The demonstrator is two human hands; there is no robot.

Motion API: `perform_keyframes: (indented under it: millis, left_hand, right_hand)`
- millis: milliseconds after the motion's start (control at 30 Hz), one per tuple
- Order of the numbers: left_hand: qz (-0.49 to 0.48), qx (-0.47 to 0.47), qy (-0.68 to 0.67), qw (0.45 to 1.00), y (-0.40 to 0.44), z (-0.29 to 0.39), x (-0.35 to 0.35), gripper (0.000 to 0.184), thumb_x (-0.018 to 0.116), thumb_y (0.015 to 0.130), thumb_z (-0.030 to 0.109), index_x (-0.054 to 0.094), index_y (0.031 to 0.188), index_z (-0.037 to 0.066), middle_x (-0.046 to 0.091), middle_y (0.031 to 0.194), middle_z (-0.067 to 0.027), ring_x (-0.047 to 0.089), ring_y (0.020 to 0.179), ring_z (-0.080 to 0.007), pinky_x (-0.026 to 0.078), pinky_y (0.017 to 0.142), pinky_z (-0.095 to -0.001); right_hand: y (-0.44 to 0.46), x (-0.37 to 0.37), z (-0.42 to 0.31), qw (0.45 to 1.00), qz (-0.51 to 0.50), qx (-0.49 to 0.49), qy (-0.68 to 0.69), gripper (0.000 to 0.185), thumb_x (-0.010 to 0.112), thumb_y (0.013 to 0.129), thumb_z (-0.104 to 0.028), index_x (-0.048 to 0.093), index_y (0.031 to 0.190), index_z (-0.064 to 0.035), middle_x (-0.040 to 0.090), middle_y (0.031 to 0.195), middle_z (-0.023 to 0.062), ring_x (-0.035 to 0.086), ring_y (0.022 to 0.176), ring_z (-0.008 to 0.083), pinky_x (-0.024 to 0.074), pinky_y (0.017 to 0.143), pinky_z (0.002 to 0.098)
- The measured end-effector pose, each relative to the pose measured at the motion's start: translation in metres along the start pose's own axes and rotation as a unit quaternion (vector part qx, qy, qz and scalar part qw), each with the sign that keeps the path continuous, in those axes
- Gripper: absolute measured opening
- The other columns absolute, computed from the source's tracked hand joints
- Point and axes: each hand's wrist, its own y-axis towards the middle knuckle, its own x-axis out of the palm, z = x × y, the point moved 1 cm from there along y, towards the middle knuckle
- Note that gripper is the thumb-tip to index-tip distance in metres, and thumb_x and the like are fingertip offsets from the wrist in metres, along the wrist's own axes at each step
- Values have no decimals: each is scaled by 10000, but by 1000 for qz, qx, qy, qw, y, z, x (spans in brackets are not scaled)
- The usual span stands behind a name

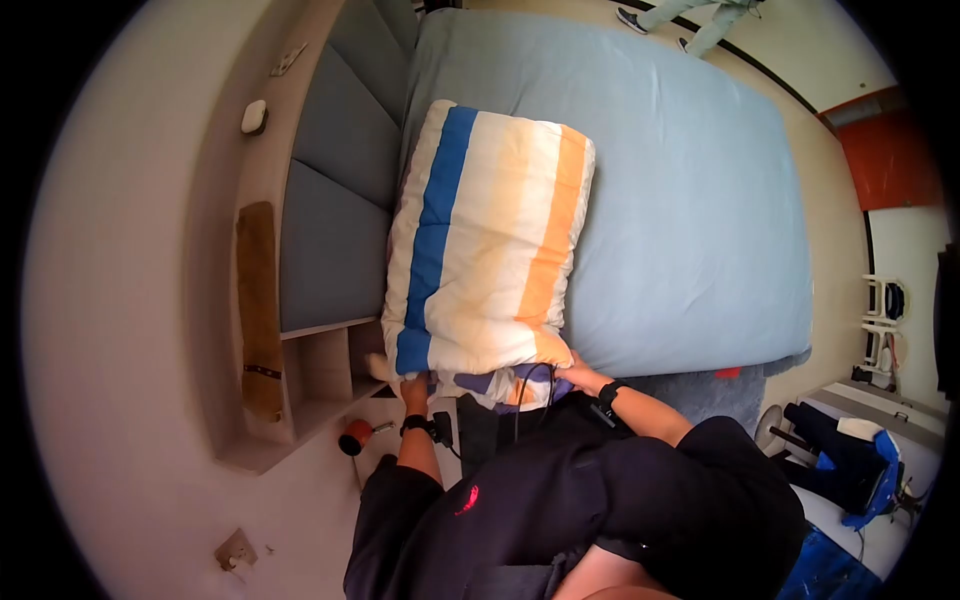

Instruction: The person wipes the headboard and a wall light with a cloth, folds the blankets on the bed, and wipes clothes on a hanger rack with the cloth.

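A folded quilt with white, blue and orange stripes lies on the bed's light blue sheet, against the headboard side. At its near left corner, by the blue stripe, my left hand is closed on the edge, its fingertips hidden under the fabric. My right hand grips the near right corner by the orange stripe, its fingers partly covered. Between my hands, a patterned purple, white and orange cloth shows below the quilt. A dark cable loop crosses in front of it.
The grey padded headboard runs along the left, with a ledge holding a brown strip and a small white case. Open cubbies and a red mug-like object are near my left arm. Another person's legs show beyond the bed.
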Motion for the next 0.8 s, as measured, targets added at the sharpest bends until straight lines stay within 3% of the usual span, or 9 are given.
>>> perform_keyframes:
  millis: [233, 267, 300, 400, 500, 533, 633, 700, 800]
  left_hand:
    - [-120, 235, -91, 960, -14, 113, 72, 349, 605, 828, 150, 558, 1139, -1, 589, 1091, -57, 559, 952, -153, 462, 776, -278]
    - [-152, 155, -81, 973, -15, 152, 87, 373, 610, 832, 171, 542, 1166, 17, 579, 1119, -59, 560, 983, -160, 475, 787, -289]
    - [-184, 251, -138, 940, -30, 198, 115, 379, 621, 834, 202, 538, 1162, 31, 577, 1110, -51, 565, 970, -160, 480, 789, -294]
    - [-228, 257, -226, 911, -59, 328, 166, 278, 567, 865, 192, 546, 1105, 54, 586, 1044, -51, 580, 909, -167, 512, 732, -334]
    - [-270, 358, -348, 823, -170, 424, 172, 216, 566, 847, 182, 552, 1014, 46, 590, 996, -64, 599, 870, -178, 519, 701, -333]
    - [-299, 376, -361, 799, -191, 432, 165, 215, 567, 838, 175, 552, 1005, 41, 590, 991, -67, 601, 876, -187, 521, 708, -334]
    - [-370, 389, -403, 741, -232, 413, 151, 364, 545, 813, 205, 514, 1127, 24, 565, 1111, -110, 563, 1023, -231, 479, 864, -388]
    - [-347, 392, -417, 743, -261, 372, 151, 431, 518, 825, 242, 475, 1194, 23, 535, 1174, -117, 509, 1110, -239, 399, 966, -414]
    - [-342, 353, -399, 774, -232, 301, 151, 411, 477, 854, 250, 462, 1198, 24, 527, 1181, -113, 476, 1139, -239, 342, 1012, -415]
  right_hand:
    - [-24, -25, -87, 945, 158, -286, 27, 357, 572, 796, -126, 539, 1121, 17, 615, 1026, 91, 564, 955, 173, 446, 824, 292]
    - [-47, -34, -133, 920, 155, -354, 72, 320, 584, 833, -156, 555, 1106, 8, 625, 998, 73, 571, 932, 149, 455, 808, 281]
    - [-50, -52, -175, 877, 176, -443, 57, 285, 595, 844, -169, 573, 1073, -1, 635, 951, 70, 591, 853, 133, 485, 739, 280]
    - [-131, -97, -318, 818, 260, -513, 0, 236, 569, 825, -175, 598, 981, 0, 651, 808, 86, 627, 726, 172, 499, 617, 295]
    - [-235, -124, -400, 622, 363, -693, -28, 248, 563, 817, -163, 596, 1005, -5, 654, 871, 164, 628, 799, 204, 484, 703, 324]
    - [-281, -116, -403, 532, 362, -764, -39, 311, 567, 816, -148, 574, 1093, -6, 657, 924, 143, 617, 847, 183, 475, 756, 301]
    - [-348, -102, -371, 550, 299, -778, 57, 421, 569, 807, -86, 499, 1209, 17, 618, 1063, 100, 574, 966, 183, 444, 850, 286]
    - [-349, -112, -344, 489, 364, -792, 36, 485, 568, 806, -60, 436, 1265, 20, 564, 1159, 134, 529, 1058, 196, 413, 907, 291]
    - [-311, -118, -293, 551, 399, -733, 28, 667, 600, 758, -6, 305, 1356, -19, 439, 1316, 140, 400, 1221, 224, 313, 1018, 324]
